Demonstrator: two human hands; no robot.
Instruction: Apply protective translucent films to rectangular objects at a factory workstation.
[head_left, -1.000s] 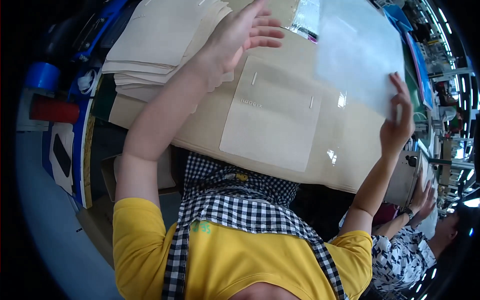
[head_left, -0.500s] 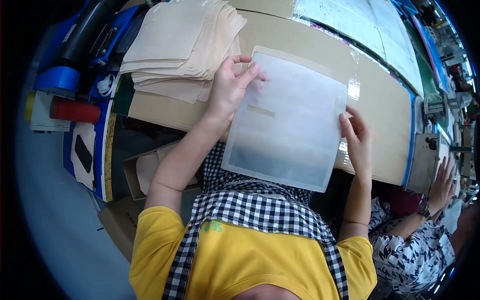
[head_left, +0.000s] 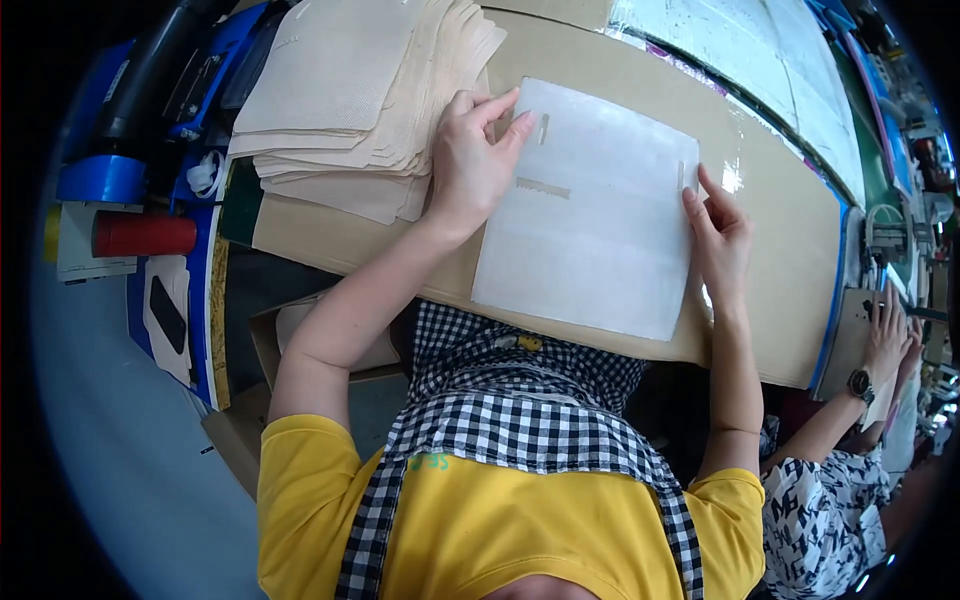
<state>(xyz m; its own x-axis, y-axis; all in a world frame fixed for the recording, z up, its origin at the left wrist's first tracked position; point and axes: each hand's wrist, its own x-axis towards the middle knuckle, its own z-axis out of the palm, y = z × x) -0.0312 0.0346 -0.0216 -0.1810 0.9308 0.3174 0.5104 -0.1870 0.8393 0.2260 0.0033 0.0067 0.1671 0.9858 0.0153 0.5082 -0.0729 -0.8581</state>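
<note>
A pale, translucent rectangular sheet [head_left: 600, 230] with narrow cut-out slots lies on or just above the cardboard-covered bench in front of me. My left hand [head_left: 475, 155] pinches its upper left corner between thumb and fingers. At the opposite side, my right hand [head_left: 722, 225] grips the right edge, thumb on top and fingers at the rim. Just left of the sheet, by my left hand, rises an uneven stack of beige leather-like sheets [head_left: 330, 75]. Whether another piece lies under the translucent sheet cannot be made out.
Brown cardboard [head_left: 780, 270] covers the bench. On the left stand a red cylinder [head_left: 145, 235], blue-and-black equipment [head_left: 105, 180] and a dark phone-like slab [head_left: 167, 315]. An open carton [head_left: 265, 345] sits below the bench edge. A co-worker's hand [head_left: 885, 335] works at the far right.
Both hands have carried the translucent sheet away from my body, from a tilted hold over the bench edge to flatter against the cardboard. The co-worker's hands have shifted.
</note>
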